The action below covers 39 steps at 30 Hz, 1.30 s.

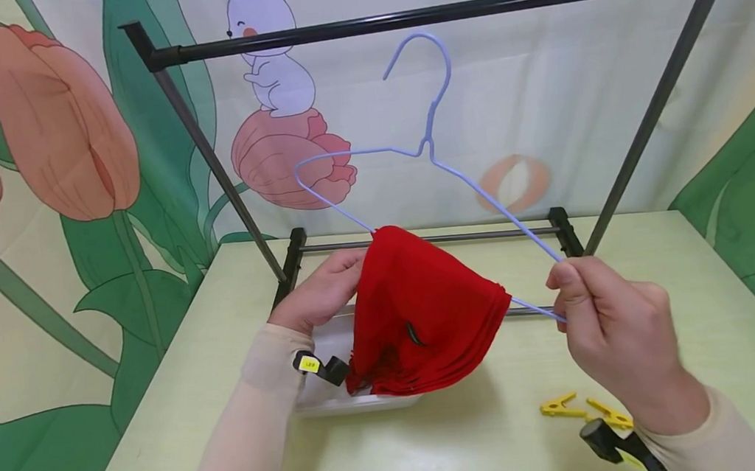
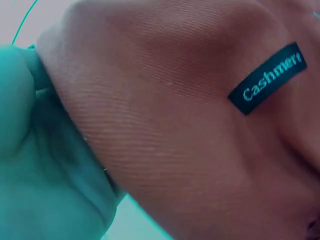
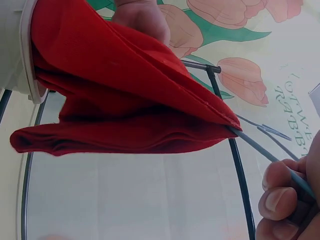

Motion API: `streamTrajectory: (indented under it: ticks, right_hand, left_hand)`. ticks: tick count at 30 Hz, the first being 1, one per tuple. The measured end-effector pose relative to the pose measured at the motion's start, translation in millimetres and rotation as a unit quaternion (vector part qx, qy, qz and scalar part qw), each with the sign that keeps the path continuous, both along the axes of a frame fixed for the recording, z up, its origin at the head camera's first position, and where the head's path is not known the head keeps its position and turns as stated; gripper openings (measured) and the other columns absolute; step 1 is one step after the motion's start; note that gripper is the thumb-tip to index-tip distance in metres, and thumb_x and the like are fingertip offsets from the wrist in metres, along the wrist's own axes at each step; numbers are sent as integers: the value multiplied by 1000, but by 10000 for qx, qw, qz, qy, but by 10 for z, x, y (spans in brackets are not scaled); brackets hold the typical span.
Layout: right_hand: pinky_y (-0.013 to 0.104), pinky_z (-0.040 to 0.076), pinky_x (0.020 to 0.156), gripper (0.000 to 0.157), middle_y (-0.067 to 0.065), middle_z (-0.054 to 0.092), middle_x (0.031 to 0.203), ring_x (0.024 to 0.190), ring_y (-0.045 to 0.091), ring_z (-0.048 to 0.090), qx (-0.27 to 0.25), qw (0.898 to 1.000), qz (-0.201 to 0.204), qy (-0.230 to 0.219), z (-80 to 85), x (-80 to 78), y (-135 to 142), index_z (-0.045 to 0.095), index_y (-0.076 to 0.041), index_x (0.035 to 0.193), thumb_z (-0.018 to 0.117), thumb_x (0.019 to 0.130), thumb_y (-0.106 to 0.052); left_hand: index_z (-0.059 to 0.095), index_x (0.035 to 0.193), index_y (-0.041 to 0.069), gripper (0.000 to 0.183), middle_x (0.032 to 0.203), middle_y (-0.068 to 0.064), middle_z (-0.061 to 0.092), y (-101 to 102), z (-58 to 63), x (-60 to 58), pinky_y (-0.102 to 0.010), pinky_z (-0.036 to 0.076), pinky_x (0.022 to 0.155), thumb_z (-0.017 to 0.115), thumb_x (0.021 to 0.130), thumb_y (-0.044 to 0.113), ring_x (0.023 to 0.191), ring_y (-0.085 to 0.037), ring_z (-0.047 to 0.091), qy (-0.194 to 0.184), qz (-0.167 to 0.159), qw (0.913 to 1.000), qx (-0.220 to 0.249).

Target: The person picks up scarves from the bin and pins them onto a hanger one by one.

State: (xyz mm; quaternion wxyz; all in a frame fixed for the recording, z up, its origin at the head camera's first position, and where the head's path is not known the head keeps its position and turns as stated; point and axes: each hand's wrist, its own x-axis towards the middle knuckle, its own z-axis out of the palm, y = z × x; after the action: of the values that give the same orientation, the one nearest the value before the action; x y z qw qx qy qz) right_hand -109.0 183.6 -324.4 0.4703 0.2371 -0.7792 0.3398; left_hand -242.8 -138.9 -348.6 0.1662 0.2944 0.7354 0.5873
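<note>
A red scarf (image 1: pixel 422 298) hangs folded over the lower bar of a light blue wire hanger (image 1: pixel 431 119). Its fringe hangs at the lower left, and a small dark label reading "Cashmere" (image 2: pixel 267 78) shows on the cloth. My right hand (image 1: pixel 618 327) grips the hanger's right corner, fingers curled round the wire. At the scarf's left edge, my left hand (image 1: pixel 322 291) holds the cloth, its fingertips hidden behind the folds. The hanger's hook stands up in front of the rack, apart from the top bar in the head view.
A black rack (image 1: pixel 427 17) stands across the pale table (image 1: pixel 187 443). Beneath the scarf sits a white tray (image 1: pixel 364 405), partly covered. Two yellow clothespins (image 1: pixel 562 406) lie near my right wrist. Behind everything hangs a curtain (image 1: pixel 367 103) printed with tulips and a rabbit.
</note>
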Motion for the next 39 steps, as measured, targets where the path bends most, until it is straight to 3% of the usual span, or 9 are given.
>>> streamTrajectory:
  ticks: [7,13,16,19,25,27,29,34,39]
  right_hand:
    - [17,46,47,52,-3,58,55,44,4,49,236,9997,-20,-17,-15,-3,2,68,-1,84,50,115,-39]
    - [17,43,45,53,-6,55,56,45,4,45,377,9991,-22,-207,-13,29,10,67,-3,86,48,115,-43]
    - [17,42,44,53,-7,53,55,45,3,44,446,9989,-3,-139,-22,30,15,67,-3,86,48,115,-43]
    - [18,40,44,53,-8,52,55,45,2,43,512,9987,-21,-27,-30,20,17,67,-3,86,47,116,-43]
    - [18,39,43,53,-8,53,56,45,2,43,537,9985,54,-69,-44,16,3,68,-3,87,47,116,-42]
    - [18,39,43,51,-7,53,55,45,2,43,495,9987,102,-116,-47,25,-3,68,-3,87,48,116,-40]
    - [17,40,44,48,-6,53,56,45,1,43,385,9990,163,-164,-38,40,-10,67,-2,87,50,116,-36]
    - [14,45,48,42,-2,59,55,45,0,50,-20,9996,294,-36,15,55,-44,68,-1,83,54,114,-26]
    - [13,48,50,45,0,61,54,45,1,54,-147,9995,264,68,40,41,-72,69,0,82,55,114,-29]
  left_hand:
    - [76,104,16,30,87,1,67,-12,-26,34,-27,55,71,48,113,11,76,-16,62,-402,-205,9975,539]
    - [70,104,0,22,80,-3,63,-6,190,137,-26,52,71,54,112,12,74,-17,58,546,605,9966,-67]
    - [69,106,2,19,81,-5,63,53,358,249,-27,51,71,55,112,13,74,-19,58,1448,1259,9789,-700]
    - [68,112,2,17,88,-9,68,133,522,362,-32,55,71,57,112,13,77,-23,63,2918,1883,9265,-1451]
    - [66,110,-2,12,97,-16,71,233,773,420,-37,60,80,62,109,9,89,-29,65,5746,2456,7488,-2207]
    - [64,108,-2,12,96,-16,69,241,831,397,-36,61,81,62,109,9,89,-29,64,6167,2478,7154,-2157]
    - [64,108,-2,12,96,-17,70,240,865,362,-36,62,83,62,109,10,89,-29,65,6390,2486,6968,-2106]
    - [68,109,-1,14,96,-17,73,182,818,217,-38,63,83,64,109,12,89,-30,67,6132,2582,7057,-2437]
    - [71,111,3,12,94,-12,73,126,689,41,-39,61,79,65,107,13,89,-28,68,4962,2569,7638,-3230]
